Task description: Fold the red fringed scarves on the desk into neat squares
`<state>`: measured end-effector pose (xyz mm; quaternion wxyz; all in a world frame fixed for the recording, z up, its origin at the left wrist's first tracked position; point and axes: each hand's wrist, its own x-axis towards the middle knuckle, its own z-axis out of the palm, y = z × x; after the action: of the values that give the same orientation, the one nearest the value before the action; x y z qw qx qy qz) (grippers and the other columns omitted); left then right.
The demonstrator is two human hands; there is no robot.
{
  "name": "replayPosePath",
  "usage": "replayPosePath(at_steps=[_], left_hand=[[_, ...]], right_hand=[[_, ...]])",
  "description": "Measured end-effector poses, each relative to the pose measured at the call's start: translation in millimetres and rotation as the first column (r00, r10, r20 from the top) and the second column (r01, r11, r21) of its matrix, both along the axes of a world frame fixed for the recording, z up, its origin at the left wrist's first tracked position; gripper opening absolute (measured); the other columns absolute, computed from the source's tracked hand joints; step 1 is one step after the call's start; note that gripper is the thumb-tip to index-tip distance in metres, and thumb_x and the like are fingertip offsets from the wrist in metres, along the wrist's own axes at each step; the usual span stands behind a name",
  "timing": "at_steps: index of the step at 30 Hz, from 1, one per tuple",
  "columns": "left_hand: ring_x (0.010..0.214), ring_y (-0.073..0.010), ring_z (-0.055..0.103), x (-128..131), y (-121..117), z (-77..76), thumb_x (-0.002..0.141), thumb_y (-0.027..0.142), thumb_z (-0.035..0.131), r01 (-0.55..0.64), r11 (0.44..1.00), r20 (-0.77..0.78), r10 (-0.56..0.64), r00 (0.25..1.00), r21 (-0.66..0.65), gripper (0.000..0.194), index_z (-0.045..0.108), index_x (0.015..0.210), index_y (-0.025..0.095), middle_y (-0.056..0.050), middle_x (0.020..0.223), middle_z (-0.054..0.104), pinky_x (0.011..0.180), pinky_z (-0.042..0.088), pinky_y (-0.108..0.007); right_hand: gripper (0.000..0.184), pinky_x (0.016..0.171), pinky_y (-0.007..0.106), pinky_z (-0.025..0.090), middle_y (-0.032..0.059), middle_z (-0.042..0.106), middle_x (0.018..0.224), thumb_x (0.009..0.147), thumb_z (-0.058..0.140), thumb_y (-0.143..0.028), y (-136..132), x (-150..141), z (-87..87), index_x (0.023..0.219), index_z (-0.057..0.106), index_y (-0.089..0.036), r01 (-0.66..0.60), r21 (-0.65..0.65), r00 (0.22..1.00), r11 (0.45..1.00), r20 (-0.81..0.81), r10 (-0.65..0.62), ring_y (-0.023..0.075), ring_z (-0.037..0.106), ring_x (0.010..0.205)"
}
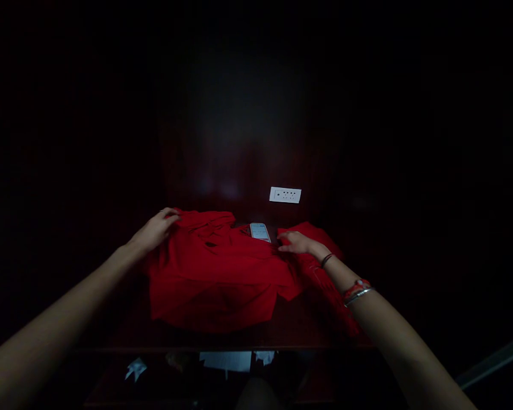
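A red garment [222,267] lies spread and wrinkled on a dark reddish table [299,324], its front part hanging near the front edge. My left hand [156,230] is at its upper left corner, the fingers bent over the cloth. On the other side, my right hand [298,242] reaches over the right part of the fabric, thumb and fingers apart. Between the hands, behind the garment, lies a phone [260,232] with a lit screen. More red cloth [316,233] lies behind and beside my right hand; whether it is a separate piece I cannot tell.
A white socket panel [285,195] is set in the dark glossy surface behind the table. Below the table's front edge, white papers [226,361] and a crumpled pale scrap [135,369] lie on a lower level. The surroundings are very dark.
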<state>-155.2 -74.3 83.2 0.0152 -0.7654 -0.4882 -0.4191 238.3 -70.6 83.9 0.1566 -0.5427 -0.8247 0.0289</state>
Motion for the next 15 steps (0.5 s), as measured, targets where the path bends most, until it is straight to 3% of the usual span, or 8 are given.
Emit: replayPosePath(at_steps=[1, 3, 6, 8, 11, 15], left_hand=[[0.091, -0.0177, 0.047, 11, -5, 7.4, 0.069, 0.017, 0.047, 0.038, 0.999, -0.053, -0.037, 0.998, 0.027, 0.016, 0.057, 0.082, 0.018, -0.002, 0.097, 0.052, 0.084, 0.037, -0.03], [0.094, -0.0197, 0.047, 37, -18, 27.2, 0.072, 0.02, 0.047, 0.11, 0.989, -0.107, -0.099, 0.989, 0.104, 0.019, 0.056, 0.089, 0.017, -0.005, 0.099, 0.051, 0.086, 0.036, -0.035], [0.092, -0.0185, 0.051, 76, -39, 55.2, 0.07, 0.026, 0.054, 0.261, 0.96, 0.056, -0.267, 0.962, 0.097, 0.035, 0.048, 0.103, 0.018, -0.006, 0.098, 0.052, 0.083, 0.04, -0.034], [0.089, -0.0174, 0.053, 92, -48, 66.0, 0.066, 0.026, 0.059, 0.394, 0.918, 0.199, -0.394, 0.898, 0.039, 0.044, 0.044, 0.107, 0.017, -0.006, 0.096, 0.053, 0.079, 0.043, -0.033], [0.089, -0.0169, 0.054, 96, -52, 71.3, 0.06, 0.023, 0.064, 0.493, 0.87, 0.344, -0.459, 0.819, -0.012, 0.049, 0.045, 0.105, 0.017, -0.004, 0.092, 0.053, 0.078, 0.044, -0.032], [0.09, -0.0172, 0.054, 87, -48, 65.5, 0.058, 0.021, 0.065, 0.517, 0.856, 0.433, -0.453, 0.779, -0.033, 0.048, 0.047, 0.102, 0.015, -0.005, 0.092, 0.053, 0.081, 0.043, -0.032]], right_hand=[[0.043, 0.077, 0.024, 0.042, 0.005, 0.058, 0.097, 0.059, 0.069, -0.03, 3, -19, -0.2, 0.098, 0.057, -0.019, -0.093, -0.021, 0.996, 0.995, -0.007, 0.093, 0.0164, 0.054, 0.087], [0.057, 0.088, 0.03, 0.035, 0.01, 0.049, 0.114, 0.065, 0.062, -0.034, 6, -60, 1.3, 0.116, 0.043, -0.016, -0.354, 0.027, 0.927, 0.935, -0.118, 0.355, 0.0191, 0.045, 0.103], [0.068, 0.092, 0.029, 0.03, 0.0101, 0.035, 0.127, 0.066, 0.059, -0.037, 5, -113, 11.8, 0.125, 0.031, -0.017, -0.531, 0.085, 0.765, 0.843, -0.38, 0.52, 0.0173, 0.036, 0.113], [0.058, 0.087, 0.027, 0.034, 0.0072, 0.042, 0.121, 0.067, 0.058, -0.035, 2, -131, 24.6, 0.119, 0.038, -0.018, -0.636, 0.066, 0.641, 0.769, -0.51, 0.574, 0.0157, 0.041, 0.106], [0.03, 0.069, 0.024, 0.039, 0.0013, 0.057, 0.088, 0.07, 0.055, -0.035, -3, -131, 46.0, 0.091, 0.054, -0.014, -0.742, -0.018, 0.543, 0.67, -0.602, 0.585, 0.0116, 0.051, 0.079], [0.023, 0.053, 0.019, 0.034, -0.0041, 0.05, 0.064, 0.069, 0.055, -0.035, -6, -104, 65.3, 0.074, 0.053, -0.013, -0.712, -0.08, 0.583, 0.698, -0.622, 0.523, 0.007, 0.044, 0.057]])
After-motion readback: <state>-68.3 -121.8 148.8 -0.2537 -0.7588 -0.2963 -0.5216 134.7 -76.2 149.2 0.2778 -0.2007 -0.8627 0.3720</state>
